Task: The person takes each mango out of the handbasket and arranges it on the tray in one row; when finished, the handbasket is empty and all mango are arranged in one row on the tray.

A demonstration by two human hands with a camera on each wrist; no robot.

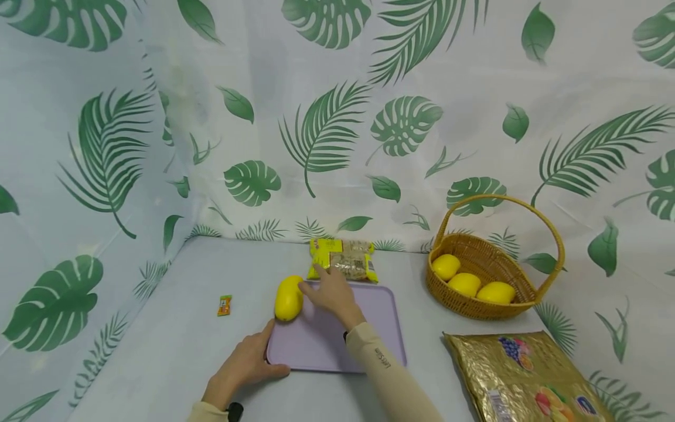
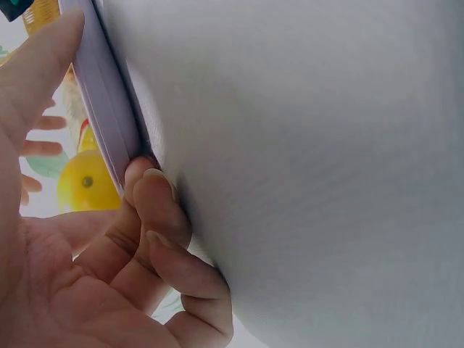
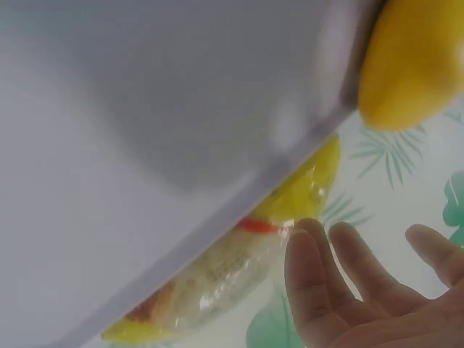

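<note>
A pale purple tray [image 1: 337, 346] lies on the table. My left hand [image 1: 250, 360] grips its near left corner, the thumb along the near edge; in the left wrist view the fingers [image 2: 163, 210] curl against the tray's rim [image 2: 109, 101]. At the tray's far left corner sits a smooth, elongated yellow fruit [image 1: 288, 300], partly over the rim. Above the tray's far side reaches my right hand [image 1: 332, 293], its thumb close to the fruit; whether they touch is unclear. In the right wrist view the right hand's fingers [image 3: 362, 261] extend loosely, holding nothing.
Behind the tray lies a yellow, partly clear food packet [image 1: 345, 258]. A small orange wrapped sweet [image 1: 224, 305] is at left. To the right stands a wicker basket [image 1: 459, 302] with three yellow fruits [image 1: 465, 285]; nearer lies a large gold bag [image 1: 519, 375]. Leaf-print sheeting [image 1: 337, 70] rises behind.
</note>
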